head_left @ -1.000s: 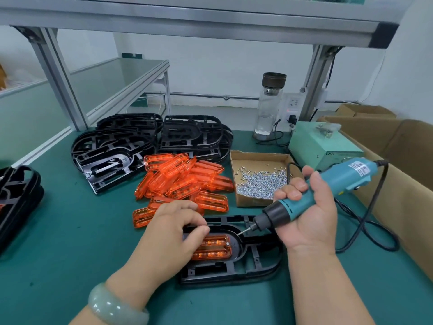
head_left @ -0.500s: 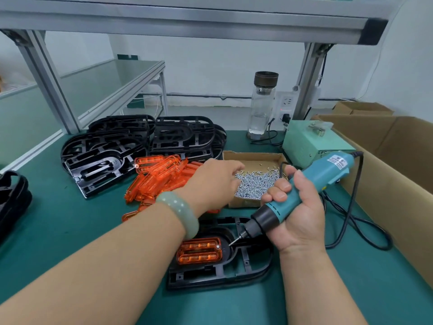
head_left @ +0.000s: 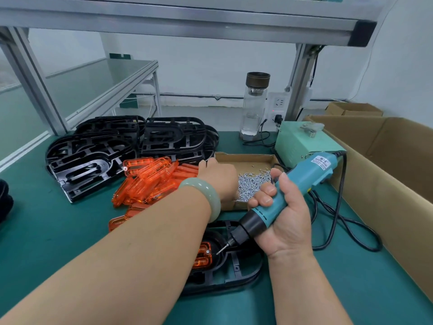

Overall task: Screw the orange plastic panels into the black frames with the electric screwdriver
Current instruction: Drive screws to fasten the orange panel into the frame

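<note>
In the head view, we see the left hand (head_left: pixel 219 177) at the centre of the frame, reaching into the cardboard box (head_left: pixel 246 158) with its back turned up to us. Its fingertips dip toward the loose screws (head_left: pixel 254 184) and are hidden, so we cannot tell whether they pinch one. A pale green bracelet (head_left: pixel 206 195) sits on that wrist.

Right of centre, the right hand (head_left: pixel 285 221) is wrapped tightly round the teal electric screwdriver (head_left: pixel 304 177), fingers curled over the barrel. We read the tool's long axis as a diagonal: the corded end is at the upper right and the bit points to the lower left.

The bit tip hovers just beside the orange panel (head_left: pixel 203 255). That panel lies seated in the black frame (head_left: pixel 234 273), which lies flat on the green table (head_left: pixel 46 231) at the lower centre, partly covered by the left forearm.

At centre left lies a pile of orange panels (head_left: pixel 150 179), with stacked black frames (head_left: pixel 93 158) behind.
</note>
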{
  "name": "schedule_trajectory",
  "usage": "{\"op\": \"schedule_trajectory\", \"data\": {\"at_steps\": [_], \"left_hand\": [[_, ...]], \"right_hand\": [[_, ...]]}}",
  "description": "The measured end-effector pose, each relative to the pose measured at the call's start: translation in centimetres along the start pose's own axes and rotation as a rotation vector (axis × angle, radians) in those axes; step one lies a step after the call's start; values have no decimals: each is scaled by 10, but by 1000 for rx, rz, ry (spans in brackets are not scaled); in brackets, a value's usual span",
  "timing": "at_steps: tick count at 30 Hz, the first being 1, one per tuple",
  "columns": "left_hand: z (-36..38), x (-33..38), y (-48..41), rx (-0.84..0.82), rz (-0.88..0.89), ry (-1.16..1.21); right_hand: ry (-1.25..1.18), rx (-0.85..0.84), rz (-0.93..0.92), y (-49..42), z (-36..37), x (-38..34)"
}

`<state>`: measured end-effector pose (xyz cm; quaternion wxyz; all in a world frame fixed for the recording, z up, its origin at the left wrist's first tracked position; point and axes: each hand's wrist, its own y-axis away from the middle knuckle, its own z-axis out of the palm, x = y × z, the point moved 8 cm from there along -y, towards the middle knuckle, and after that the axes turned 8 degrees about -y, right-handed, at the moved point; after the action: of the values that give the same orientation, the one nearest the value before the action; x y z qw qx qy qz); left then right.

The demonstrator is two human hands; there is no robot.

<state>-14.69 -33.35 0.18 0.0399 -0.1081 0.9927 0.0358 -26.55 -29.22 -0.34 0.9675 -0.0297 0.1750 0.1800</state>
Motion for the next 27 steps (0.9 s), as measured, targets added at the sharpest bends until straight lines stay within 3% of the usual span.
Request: {"op": "schedule_trajectory", "data": {"at_steps": [6,13,20,27], "left_hand": [[-7,2,5,152,13,45],[-22,-13,9,255,-55,589],[-36,-20,18,367,-72,852],[-27,-48,43,342,-229,1561]], "right_hand": [[-2,1,-2,-1,-1,0],[27,-7,-2,-1,-2,3],[45,4,-2,-2,-4,6],[58,-2,-6,-2,-4,7]]}}
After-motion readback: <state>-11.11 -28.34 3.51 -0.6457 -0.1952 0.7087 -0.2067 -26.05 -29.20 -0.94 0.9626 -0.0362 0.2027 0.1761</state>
